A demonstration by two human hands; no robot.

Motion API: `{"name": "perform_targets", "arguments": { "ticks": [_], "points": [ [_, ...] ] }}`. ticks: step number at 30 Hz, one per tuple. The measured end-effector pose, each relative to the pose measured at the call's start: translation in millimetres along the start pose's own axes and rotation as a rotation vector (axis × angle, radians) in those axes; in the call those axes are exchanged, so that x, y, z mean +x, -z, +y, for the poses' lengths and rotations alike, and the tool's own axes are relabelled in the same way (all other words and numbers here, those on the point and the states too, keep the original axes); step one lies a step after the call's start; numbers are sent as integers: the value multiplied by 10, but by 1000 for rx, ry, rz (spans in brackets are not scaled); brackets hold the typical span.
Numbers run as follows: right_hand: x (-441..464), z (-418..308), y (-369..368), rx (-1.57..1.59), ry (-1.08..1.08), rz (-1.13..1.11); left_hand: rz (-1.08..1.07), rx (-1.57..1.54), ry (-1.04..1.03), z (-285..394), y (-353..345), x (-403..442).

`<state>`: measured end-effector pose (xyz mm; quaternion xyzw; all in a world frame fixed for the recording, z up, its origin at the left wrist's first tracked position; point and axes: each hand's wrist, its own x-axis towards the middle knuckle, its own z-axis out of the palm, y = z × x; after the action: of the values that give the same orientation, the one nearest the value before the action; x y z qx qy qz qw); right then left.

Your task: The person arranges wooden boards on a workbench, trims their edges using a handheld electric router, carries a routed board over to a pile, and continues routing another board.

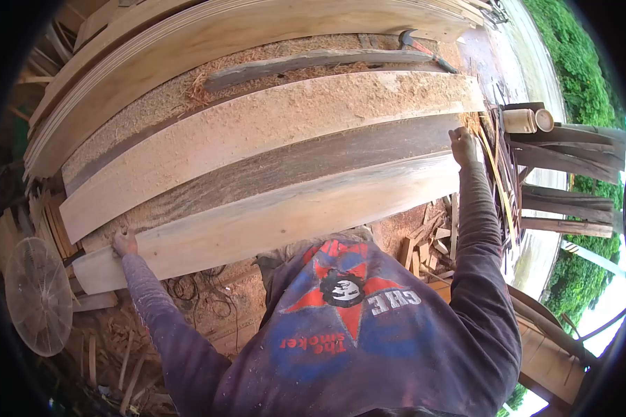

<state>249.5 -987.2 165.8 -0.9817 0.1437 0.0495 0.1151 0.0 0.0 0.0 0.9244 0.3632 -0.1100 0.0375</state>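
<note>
A long pale wooden plank [278, 212] lies across the front of the work surface, close to my body. Near its left end, my left hand [124, 242] is closed on the plank's far edge. My right hand [464, 146] is closed at its far right corner; the fingertips are partly hidden. Just beyond the plank runs a dark, rough-grained board [292, 161]. Farther away, a wide light board [285, 110] is strewn with wood shavings.
A claw hammer [424, 50] lies beside a rough wood strip [313, 62] among shavings. Stacked long boards [257, 35] fill the far side. A round fan [38, 297] stands at left. Wood offcuts [424, 247] and a cylindrical container [519, 121] are at right.
</note>
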Motion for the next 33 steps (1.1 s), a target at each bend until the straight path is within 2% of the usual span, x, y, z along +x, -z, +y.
{"name": "perform_targets", "arguments": {
  "ticks": [1, 2, 4, 7, 8, 10, 12, 14, 15, 17, 18, 20, 23, 25, 27, 29, 31, 33],
  "points": [
    [-97, 90, 166, -18, -38, 40, 155, -370, -68, -283, -412, 218],
    [-261, 213, 3, -60, 71, 82, 146, -312, -106, -181, -333, 207],
    [-608, 376, -20, 17, 107, 84, 308, -237, -73, 56, -105, -68],
    [-1098, 321, -143, 97, -87, 58, 217, -213, -23, 191, -52, -93],
    [-1226, 368, -257, 104, -95, 55, 317, -245, -67, 186, -18, -121],
    [-1429, 429, -278, 52, -106, 63, 243, -172, -99, 166, -69, -35],
    [-1533, 554, -303, 68, -113, 52, 147, -236, -65, 95, -217, 56],
    [-1491, 754, -360, 103, -144, 58, 320, -231, 35, 322, -71, -135],
    [-1485, 805, -378, 129, -88, 78, 520, -309, 13, 279, -152, -124],
    [-1531, 937, -415, 160, -100, 69, 413, -224, 96, 153, -222, -75],
    [-1542, 1065, -423, 99, -18, 55, 392, -231, 112, 121, -292, -70],
    [-1552, 1108, -391, 29, 63, 54, 382, -436, 118, 99, -427, -49],
    [-1715, 1023, -425, 135, -13, 21, 371, -445, 47, 344, -95, -270],
    [-1800, 1031, -475, 116, 19, 43, 354, -430, 88, 431, -57, -295],
    [-1794, 1027, -545, 88, -25, -37, 333, -431, 110, 512, 2, -230],
    [-1848, 820, -471, 155, -36, -49, 231, -290, 124, 575, 42, -144],
    [-1853, 674, -357, 100, -73, -20, -26, -104, 17, 624, 167, -65],
    [-1817, 674, -297, 84, -96, 25, -182, 32, -163, 1056, 756, -279]
  ]
}}
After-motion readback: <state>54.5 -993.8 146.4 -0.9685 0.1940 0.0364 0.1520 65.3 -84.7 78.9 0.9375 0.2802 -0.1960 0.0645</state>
